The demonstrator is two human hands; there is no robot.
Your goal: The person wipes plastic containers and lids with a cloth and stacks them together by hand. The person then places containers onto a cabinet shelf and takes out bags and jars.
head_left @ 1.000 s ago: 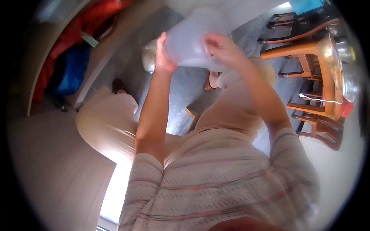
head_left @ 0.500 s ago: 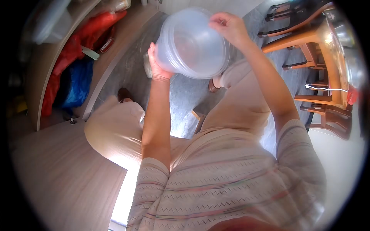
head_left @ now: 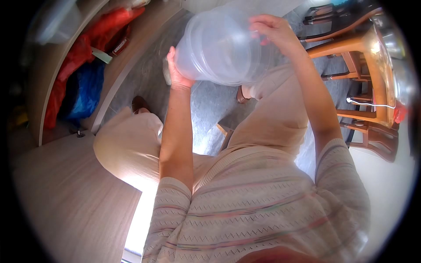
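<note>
A stack of clear, round plastic containers [head_left: 215,48] is held up in front of me, tilted with its open side toward the right. My left hand [head_left: 179,74] is wrapped around the lower left side of the stack, most of its fingers hidden behind the plastic. At the right end, my right hand [head_left: 272,31] is closed at the rim of the innermost container, whose blurred edge juts out past the others. How many containers are nested is hard to make out through the plastic.
On the left, an open cabinet [head_left: 74,39] holds a red plastic bag [head_left: 66,74] and a blue plastic bag [head_left: 85,94]. Its door [head_left: 74,193] stands below. Wooden chairs [head_left: 372,140] and a table [head_left: 370,57] are at the right. Grey floor [head_left: 206,105] lies beneath.
My right hand has moved a little to the right and down, and the inner container's rim sticks out farther that way. My left hand still grips the stack, which has turned slightly.
</note>
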